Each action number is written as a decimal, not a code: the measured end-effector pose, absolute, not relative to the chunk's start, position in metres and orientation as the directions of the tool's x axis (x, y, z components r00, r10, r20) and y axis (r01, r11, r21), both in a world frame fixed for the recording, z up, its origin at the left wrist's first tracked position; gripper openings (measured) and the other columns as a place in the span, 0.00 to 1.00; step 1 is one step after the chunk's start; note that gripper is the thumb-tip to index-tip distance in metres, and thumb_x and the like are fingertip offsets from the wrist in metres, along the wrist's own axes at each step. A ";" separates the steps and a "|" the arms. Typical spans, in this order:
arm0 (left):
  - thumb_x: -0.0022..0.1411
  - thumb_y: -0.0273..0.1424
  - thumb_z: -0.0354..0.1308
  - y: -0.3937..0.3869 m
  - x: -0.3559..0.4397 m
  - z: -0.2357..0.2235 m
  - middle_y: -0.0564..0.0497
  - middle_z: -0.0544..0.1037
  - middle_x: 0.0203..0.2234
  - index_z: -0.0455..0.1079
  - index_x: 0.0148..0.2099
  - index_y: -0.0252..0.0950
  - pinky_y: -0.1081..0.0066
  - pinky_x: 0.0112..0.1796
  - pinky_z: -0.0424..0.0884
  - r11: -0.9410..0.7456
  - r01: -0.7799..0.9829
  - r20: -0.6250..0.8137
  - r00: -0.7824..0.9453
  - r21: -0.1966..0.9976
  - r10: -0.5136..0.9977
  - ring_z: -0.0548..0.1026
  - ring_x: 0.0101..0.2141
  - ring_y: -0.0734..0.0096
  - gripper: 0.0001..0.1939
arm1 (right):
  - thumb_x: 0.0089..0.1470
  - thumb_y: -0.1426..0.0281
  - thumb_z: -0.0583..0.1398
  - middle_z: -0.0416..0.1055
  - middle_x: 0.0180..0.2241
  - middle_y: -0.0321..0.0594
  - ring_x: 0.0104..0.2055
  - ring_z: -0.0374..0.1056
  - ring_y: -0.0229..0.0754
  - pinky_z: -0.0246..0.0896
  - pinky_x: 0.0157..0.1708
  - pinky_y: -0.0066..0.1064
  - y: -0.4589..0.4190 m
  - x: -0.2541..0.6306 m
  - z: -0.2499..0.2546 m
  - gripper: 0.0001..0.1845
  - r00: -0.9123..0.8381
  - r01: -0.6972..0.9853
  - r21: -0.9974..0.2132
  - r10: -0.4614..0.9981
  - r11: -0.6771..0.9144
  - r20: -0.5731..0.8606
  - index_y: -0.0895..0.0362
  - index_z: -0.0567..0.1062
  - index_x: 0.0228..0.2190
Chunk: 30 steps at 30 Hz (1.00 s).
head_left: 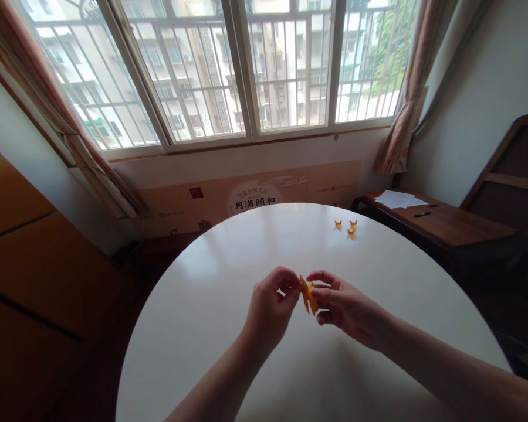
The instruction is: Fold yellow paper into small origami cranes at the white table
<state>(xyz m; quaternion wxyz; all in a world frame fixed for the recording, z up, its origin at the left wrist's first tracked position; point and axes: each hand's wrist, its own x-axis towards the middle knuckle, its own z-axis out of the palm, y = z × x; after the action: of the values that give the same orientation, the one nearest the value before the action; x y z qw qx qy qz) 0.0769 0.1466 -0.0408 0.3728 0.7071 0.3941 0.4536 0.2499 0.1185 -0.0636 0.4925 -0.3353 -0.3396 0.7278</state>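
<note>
Above the middle of the round white table [180,351], a piece of folded yellow-orange paper [308,295] with pointed flaps is between my two hands. My left hand [276,296] pinches its left edge between thumb and fingers. From the other side, my right hand [341,302] has its curled fingers and thumb around the right part of the paper. Exactly how the right fingertips touch it is partly hidden. Farther back on the table stand three small orange folded-paper birds [351,233], close together.
A low wooden side table [466,225] at the right carries white papers [400,199] and a dark pen [422,214]. Behind it is a wooden chair [510,170]. A printed cardboard panel [167,205] lines the wall under the window [246,70]. Wooden cabinets [22,258] stand left.
</note>
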 end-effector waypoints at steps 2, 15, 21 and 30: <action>0.57 0.25 0.60 0.145 0.076 -0.038 0.52 0.77 0.25 0.73 0.32 0.36 0.75 0.27 0.68 -0.438 0.232 0.365 0.300 0.868 0.882 0.73 0.26 0.72 0.02 | 0.45 0.65 0.72 0.71 0.28 0.33 0.29 0.65 0.34 0.62 0.26 0.25 0.118 0.250 -0.064 0.18 -0.300 -0.483 -0.829 0.943 -0.283 -0.147 0.56 0.71 0.34; 0.57 0.27 0.62 0.141 0.074 -0.035 0.48 0.79 0.32 0.77 0.36 0.40 0.73 0.29 0.70 -0.592 0.358 0.430 0.438 0.723 0.790 0.72 0.29 0.69 0.05 | 0.42 0.63 0.73 0.73 0.29 0.36 0.29 0.65 0.35 0.58 0.28 0.27 0.122 0.253 -0.063 0.17 -0.224 -0.432 -0.874 0.965 -0.223 -0.135 0.57 0.75 0.30; 0.54 0.21 0.59 0.140 0.075 -0.038 0.49 0.79 0.31 0.76 0.35 0.41 0.73 0.30 0.67 -0.565 0.368 0.429 0.391 0.739 0.815 0.72 0.30 0.67 0.10 | 0.42 0.62 0.73 0.73 0.29 0.38 0.30 0.65 0.36 0.60 0.30 0.29 0.121 0.249 -0.064 0.17 -0.153 -0.357 -0.924 0.985 -0.135 -0.085 0.58 0.76 0.29; 0.54 0.20 0.58 0.140 0.074 -0.036 0.50 0.79 0.31 0.76 0.36 0.41 0.72 0.30 0.67 -0.561 0.360 0.421 0.397 0.746 0.815 0.73 0.30 0.67 0.11 | 0.40 0.61 0.74 0.73 0.28 0.37 0.29 0.64 0.36 0.59 0.29 0.29 0.122 0.247 -0.064 0.18 -0.136 -0.380 -0.917 0.988 -0.119 -0.071 0.58 0.76 0.29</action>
<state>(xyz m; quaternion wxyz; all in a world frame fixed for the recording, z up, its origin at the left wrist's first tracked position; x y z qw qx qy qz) 0.0739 0.1396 -0.0356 0.2831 0.7865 0.3735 0.4023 0.2467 0.1219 -0.0645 0.5331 -0.3842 -0.3955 0.6417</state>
